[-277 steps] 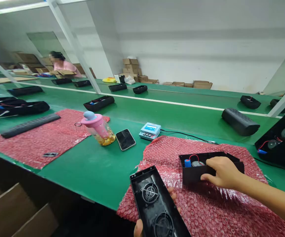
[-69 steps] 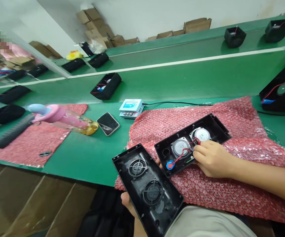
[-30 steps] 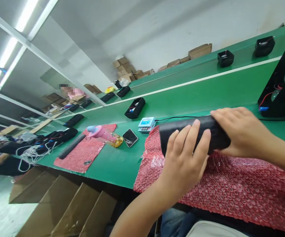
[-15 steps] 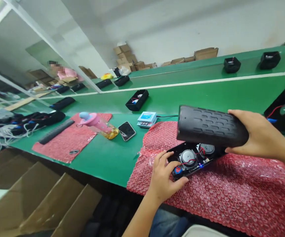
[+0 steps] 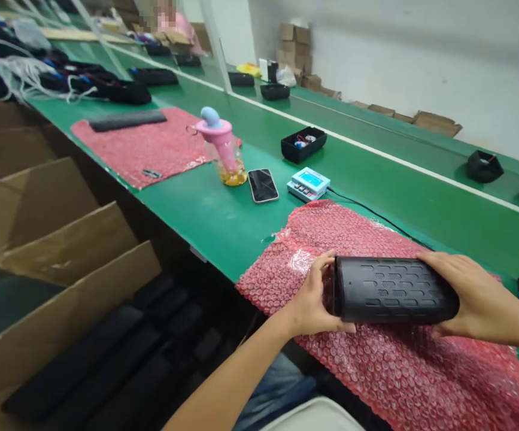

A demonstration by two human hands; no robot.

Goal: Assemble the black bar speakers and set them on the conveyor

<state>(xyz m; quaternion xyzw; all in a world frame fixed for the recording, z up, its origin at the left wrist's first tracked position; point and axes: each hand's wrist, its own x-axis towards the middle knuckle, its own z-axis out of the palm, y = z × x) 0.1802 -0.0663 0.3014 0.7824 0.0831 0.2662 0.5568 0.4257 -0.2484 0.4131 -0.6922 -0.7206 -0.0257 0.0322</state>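
A black speaker housing with a pattern of raised slots on its top lies level above the red bubble wrap. My right hand is wrapped round its right end. At the left end, my left hand grips with the thumb at the near edge and the fingers at the far edge. A dark seam shows beside the left hand, where the cover meets the lower part. The speaker drivers and wires inside are hidden under the cover.
A small blue-screened device with a black cable stands behind the bubble wrap. Left of it are a phone and a pink-topped bottle. An open black shell sits farther back. Cardboard boxes stand below the table at left.
My right hand has lowered the cover over the lower half, hiding the drivers and the blue light. My left hand has shifted to the left end. The view has turned left and down.
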